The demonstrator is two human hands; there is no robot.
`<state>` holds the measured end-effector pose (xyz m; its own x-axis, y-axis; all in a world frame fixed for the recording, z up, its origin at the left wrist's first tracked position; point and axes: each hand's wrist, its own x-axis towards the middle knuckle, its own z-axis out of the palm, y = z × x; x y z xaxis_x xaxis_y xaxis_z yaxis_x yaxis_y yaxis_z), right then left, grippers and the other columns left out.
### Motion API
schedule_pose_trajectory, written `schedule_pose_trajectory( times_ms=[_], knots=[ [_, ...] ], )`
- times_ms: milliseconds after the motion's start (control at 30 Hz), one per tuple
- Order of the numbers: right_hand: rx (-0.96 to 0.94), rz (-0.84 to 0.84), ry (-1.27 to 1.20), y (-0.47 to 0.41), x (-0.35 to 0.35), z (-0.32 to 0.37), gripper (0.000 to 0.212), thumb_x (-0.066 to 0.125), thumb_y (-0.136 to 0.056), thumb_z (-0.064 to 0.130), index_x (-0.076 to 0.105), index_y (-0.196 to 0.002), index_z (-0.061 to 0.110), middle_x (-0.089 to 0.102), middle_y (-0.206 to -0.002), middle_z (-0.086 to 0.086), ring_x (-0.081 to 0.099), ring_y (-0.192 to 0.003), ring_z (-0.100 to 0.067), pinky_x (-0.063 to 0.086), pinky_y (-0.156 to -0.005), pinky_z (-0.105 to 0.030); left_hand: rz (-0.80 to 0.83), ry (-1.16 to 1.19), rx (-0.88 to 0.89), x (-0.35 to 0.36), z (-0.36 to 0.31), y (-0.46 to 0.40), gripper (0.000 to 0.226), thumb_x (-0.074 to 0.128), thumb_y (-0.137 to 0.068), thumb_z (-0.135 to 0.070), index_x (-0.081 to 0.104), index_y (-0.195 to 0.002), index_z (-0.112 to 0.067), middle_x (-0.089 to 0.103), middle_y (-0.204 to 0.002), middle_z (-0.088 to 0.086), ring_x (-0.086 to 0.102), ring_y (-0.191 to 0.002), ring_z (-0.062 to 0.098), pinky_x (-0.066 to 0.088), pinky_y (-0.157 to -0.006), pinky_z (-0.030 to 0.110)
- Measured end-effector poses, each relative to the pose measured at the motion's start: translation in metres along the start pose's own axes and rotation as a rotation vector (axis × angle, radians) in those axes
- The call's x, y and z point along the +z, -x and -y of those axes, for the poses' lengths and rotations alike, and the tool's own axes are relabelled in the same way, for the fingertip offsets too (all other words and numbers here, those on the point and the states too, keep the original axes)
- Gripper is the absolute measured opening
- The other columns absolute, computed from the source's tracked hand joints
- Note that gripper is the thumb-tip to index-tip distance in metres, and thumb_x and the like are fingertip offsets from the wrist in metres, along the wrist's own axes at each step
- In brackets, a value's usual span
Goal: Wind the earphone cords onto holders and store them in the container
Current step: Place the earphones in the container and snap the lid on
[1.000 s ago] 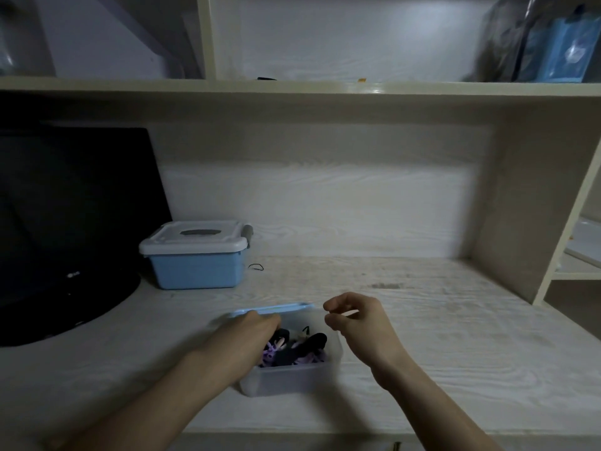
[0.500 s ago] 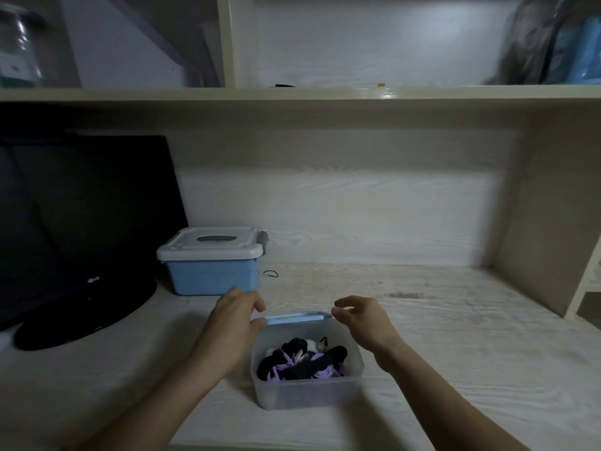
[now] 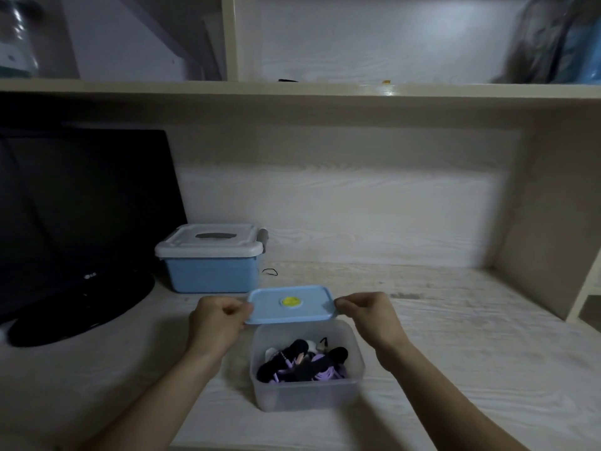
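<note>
A clear plastic container [image 3: 305,393] stands on the desk in front of me. Inside lie wound earphone cords on holders [image 3: 304,362], black, purple and white. A light blue lid [image 3: 291,304] with a yellow round spot hovers over the container's far edge, held level. My left hand [image 3: 218,323] pinches the lid's left edge. My right hand [image 3: 370,315] pinches its right edge. The container's near part stays uncovered.
A blue storage box with a white lid [image 3: 209,258] stands behind, to the left. A black monitor [image 3: 74,222] fills the left side. A small black loop [image 3: 270,271] lies on the desk [image 3: 455,336] by the box. A shelf [image 3: 325,87] runs overhead, a side panel on the right.
Both hands have taken hold of the blue lid from behind the container and raised it above the far rim. My view has shifted left, so things sit farther right.
</note>
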<state>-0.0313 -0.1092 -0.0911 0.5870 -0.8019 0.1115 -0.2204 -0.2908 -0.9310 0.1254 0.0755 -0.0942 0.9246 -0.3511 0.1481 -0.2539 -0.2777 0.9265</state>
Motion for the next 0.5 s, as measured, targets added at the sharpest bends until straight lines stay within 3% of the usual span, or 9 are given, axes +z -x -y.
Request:
schedule_pose_trajectory(
  times_ms=[67,200,333,500],
  knots=[
    [-0.039,-0.044,-0.016,0.006,-0.005,0.006,0.01,0.072,-0.081,0.01,0.081,-0.076,0.011,0.076,-0.07,0.002,0.066,-0.066,-0.01,0.047,-0.058,-0.022,-0.045,0.063,-0.009,-0.002,-0.007,0.004,0.018,0.082,-0.072,-0.011,0.073,-0.058,-0.018,0.074,-0.065,0.006,0.065,-0.059,0.024,0.058,-0.076,0.043],
    [-0.062,-0.086,0.021,0.02,-0.019,0.009,0.011,0.08,-0.075,0.012,0.078,-0.064,0.011,0.074,-0.06,-0.001,0.063,-0.055,-0.007,0.045,-0.054,-0.021,-0.001,0.147,-0.055,-0.007,-0.015,0.016,0.011,0.083,-0.068,-0.002,0.073,-0.072,-0.001,0.074,-0.073,0.018,0.06,-0.055,0.023,0.053,-0.064,0.031],
    [-0.026,-0.063,0.125,0.032,-0.03,0.004,0.005,0.081,-0.067,0.009,0.079,-0.063,0.013,0.073,-0.054,0.0,0.058,-0.045,-0.001,0.045,-0.051,-0.024,0.078,0.101,-0.094,-0.011,-0.014,0.029,0.013,0.085,-0.066,-0.005,0.074,-0.074,-0.004,0.076,-0.072,0.014,0.067,-0.06,0.024,0.049,-0.055,0.029],
    [-0.045,-0.049,0.354,0.043,-0.032,0.001,0.0,0.08,-0.064,0.018,0.08,-0.064,0.018,0.075,-0.059,0.001,0.07,-0.058,-0.011,0.056,-0.058,-0.032,0.085,-0.028,-0.062,-0.011,-0.013,0.042,0.013,0.086,-0.062,-0.007,0.074,-0.065,-0.01,0.072,-0.055,0.004,0.063,-0.049,0.017,0.048,-0.055,0.025]
  ],
)
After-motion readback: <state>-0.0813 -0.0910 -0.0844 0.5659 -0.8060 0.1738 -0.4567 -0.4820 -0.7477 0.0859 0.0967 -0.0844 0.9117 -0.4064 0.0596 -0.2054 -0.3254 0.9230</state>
